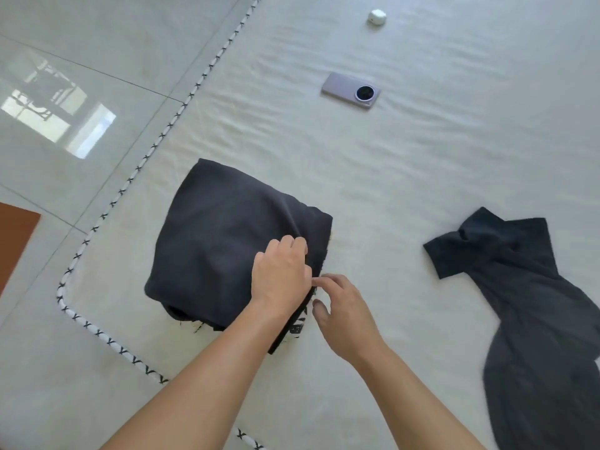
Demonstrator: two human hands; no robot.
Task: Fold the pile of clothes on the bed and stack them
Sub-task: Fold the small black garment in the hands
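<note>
Folded dark grey garment lying near the left corner of the bed, on top of another folded piece whose black-and-white edge shows beneath its near right side. The left hand rests on the right edge of the garment with fingers bent over the cloth, seemingly gripping that edge; the right hand sits just beside it at the same edge, fingers loosely curved and thumb out, and whether it pinches any cloth cannot be told. A second dark garment lies unfolded and twisted well to the right, its collar end toward the far side. A phone and a small white case lie farther off on the sheet. The fabric looks light, soft and limp, with no stiffness of its own, so it would likely sag and lose its fold if lifted at one point; a hold at two corners or along a folded edge, or a flat palm beneath the stack, seems best. The sheet appears smooth, so the stack may slide when pushed
</note>
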